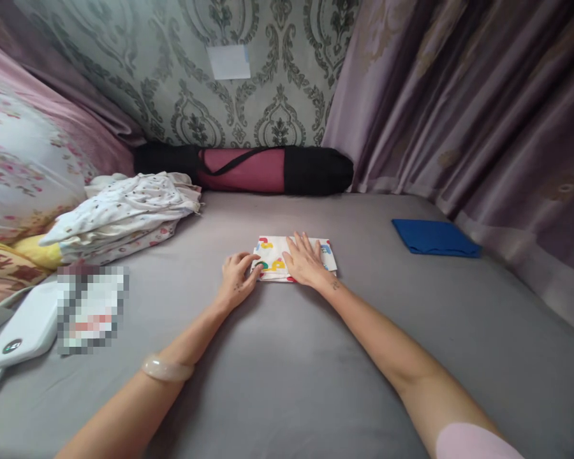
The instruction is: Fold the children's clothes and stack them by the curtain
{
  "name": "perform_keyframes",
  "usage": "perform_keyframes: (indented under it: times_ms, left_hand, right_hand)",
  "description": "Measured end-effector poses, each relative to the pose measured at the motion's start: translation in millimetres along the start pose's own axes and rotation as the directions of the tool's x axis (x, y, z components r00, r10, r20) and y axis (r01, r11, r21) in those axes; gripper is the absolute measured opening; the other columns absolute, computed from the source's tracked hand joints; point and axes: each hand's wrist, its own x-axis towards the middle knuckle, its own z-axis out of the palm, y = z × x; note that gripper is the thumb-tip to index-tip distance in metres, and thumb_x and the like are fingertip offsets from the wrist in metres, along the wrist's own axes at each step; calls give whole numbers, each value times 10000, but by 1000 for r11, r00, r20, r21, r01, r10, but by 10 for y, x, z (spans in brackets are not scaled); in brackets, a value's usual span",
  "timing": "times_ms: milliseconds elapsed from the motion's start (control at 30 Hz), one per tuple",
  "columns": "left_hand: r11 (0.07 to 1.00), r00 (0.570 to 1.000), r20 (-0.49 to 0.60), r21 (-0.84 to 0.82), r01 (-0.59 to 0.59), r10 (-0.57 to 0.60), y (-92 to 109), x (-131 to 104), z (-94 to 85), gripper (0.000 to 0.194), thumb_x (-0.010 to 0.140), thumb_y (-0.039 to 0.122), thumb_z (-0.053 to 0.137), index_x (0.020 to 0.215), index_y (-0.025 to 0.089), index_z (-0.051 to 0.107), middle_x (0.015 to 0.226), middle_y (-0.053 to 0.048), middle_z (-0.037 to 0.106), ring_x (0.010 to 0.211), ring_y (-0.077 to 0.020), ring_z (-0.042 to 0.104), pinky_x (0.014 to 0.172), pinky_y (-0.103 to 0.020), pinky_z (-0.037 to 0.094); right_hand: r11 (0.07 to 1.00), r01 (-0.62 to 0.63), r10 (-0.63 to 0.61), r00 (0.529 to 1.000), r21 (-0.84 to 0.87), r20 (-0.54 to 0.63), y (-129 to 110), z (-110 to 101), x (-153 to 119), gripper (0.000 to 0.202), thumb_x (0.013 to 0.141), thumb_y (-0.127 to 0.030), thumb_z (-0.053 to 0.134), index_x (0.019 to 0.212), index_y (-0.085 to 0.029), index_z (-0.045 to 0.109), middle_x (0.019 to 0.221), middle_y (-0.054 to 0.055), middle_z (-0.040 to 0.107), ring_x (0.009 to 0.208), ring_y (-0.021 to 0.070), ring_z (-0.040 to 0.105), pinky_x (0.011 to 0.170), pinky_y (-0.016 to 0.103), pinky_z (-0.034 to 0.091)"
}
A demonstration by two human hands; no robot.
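A folded white cloth (273,250) with red, yellow, blue and green printed shapes lies flat on the grey bed sheet, in the middle of the view. My right hand (306,260) rests palm down on top of it, fingers stretched out, covering part of the print. At the cloth's left edge is my left hand (239,275), its fingers curved and its thumb apart from the forefinger, with the tips touching the edge. A pale bangle (167,369) circles my left forearm.
A folded blue cloth (435,238) lies to the right. A black and dark pink bolster-shaped bag (243,170) lies along the wall. On the left are crumpled spotted fabric (129,207), a floral pillow (29,166) and a white power bank (29,326). Curtains (459,95) hang at the right.
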Motion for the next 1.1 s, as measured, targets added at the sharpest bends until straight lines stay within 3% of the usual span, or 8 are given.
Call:
perform_keyframes:
  times_ms: [233,400,467,533,633,767,900,1100]
  left_hand:
    - [999,999,47,52,-6,3,2,-4,21,279,914,407,497,1056,264,691,1141,-84,592,1088,-250,509,1003,-445,353]
    - [998,998,39,40,44,-45,-39,9,13,295,908,416,497,1096,250,650,1142,-84,611,1067,-238,521,991,-430,367]
    - [997,997,28,31,71,-72,-79,30,19,317,902,426,490,1101,226,634,1113,-90,627,1053,-234,535,981,-417,381]
    - [993,993,33,33,115,-116,-119,67,30,345,889,444,486,1077,196,636,1062,-99,645,1032,-238,553,970,-411,396]
    - [973,973,63,75,218,-223,-146,156,48,382,857,481,486,1001,178,670,1027,-112,666,1028,-258,568,967,-411,401]
    - [922,919,122,148,358,-376,-86,326,28,414,815,515,508,939,179,715,1021,-125,699,1044,-288,582,935,-381,409]
    - [875,844,235,173,452,-482,30,487,-51,417,799,521,530,914,173,731,888,-114,734,912,-282,640,811,-332,441]
    - [848,820,247,282,449,-516,126,617,-98,339,751,476,577,787,180,740,694,-94,713,840,-306,653,792,-360,438]
  right_hand:
    - [998,-41,40,999,-55,-22,47,166,-45,611,975,-512,248,1505,-209,283,1586,134,202,1444,351,120,1086,667,57]
    - [999,-37,35,998,34,54,59,74,-28,617,972,-518,264,1506,-208,283,1596,136,159,1456,351,86,1085,679,40]
    - [991,-14,0,994,132,109,131,-14,-19,598,975,-487,274,1496,-195,304,1592,136,177,1462,319,110,1112,638,69]
    - [966,-1,-24,995,258,92,260,-114,-9,563,967,-430,323,1470,-179,355,1560,128,280,1442,252,225,1150,508,164]
    - [896,-59,78,997,439,-25,554,-255,-15,480,938,-345,405,1382,-175,476,1411,99,518,1294,172,475,1056,297,362]
    - [822,-294,350,936,488,-27,987,-365,-102,335,923,-285,420,1124,-161,657,1081,82,711,937,154,662,783,230,479]
    - [791,-488,487,867,370,102,1199,-363,-236,362,917,-376,438,835,-149,708,716,53,692,581,133,593,523,219,386]
    - [851,-458,443,889,256,117,1064,-334,-259,377,856,-453,520,669,-176,694,606,31,632,586,140,575,494,222,318]
